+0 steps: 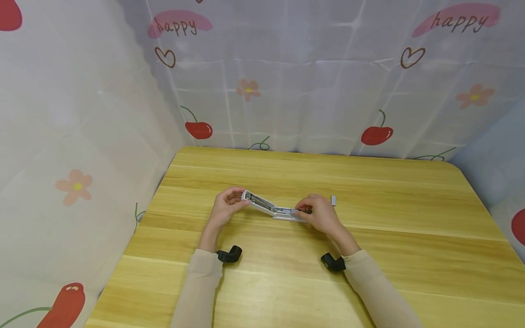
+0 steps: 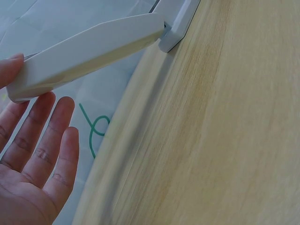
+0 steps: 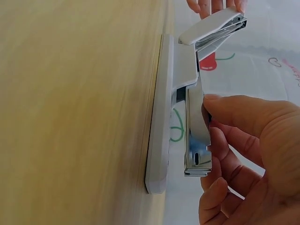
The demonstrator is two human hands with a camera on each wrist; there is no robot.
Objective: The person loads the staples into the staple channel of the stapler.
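Observation:
A white stapler [image 1: 262, 205] is spread open on the table, its top cover [image 2: 93, 51] swung up and back to the left. My left hand [image 1: 224, 206] holds the raised end of that cover between thumb and fingertips, the other fingers spread out below it. The right hand [image 1: 321, 215] is at the metal staple magazine [image 3: 196, 133], thumb and forefinger pinching at its side, with a thin dark edge showing between them. I cannot tell whether a separate piece is in that pinch. Under the magazine, the long white base [image 3: 158, 126] lies along the tabletop.
A small grey strip [image 1: 333, 200] lies on the wooden table [image 1: 279, 291] just beyond my right hand. Black wrist cameras [image 1: 230, 254] sit at both cuffs. A printed curtain [image 1: 287, 105] hangs behind the table's far edge, and more of it hangs at the sides.

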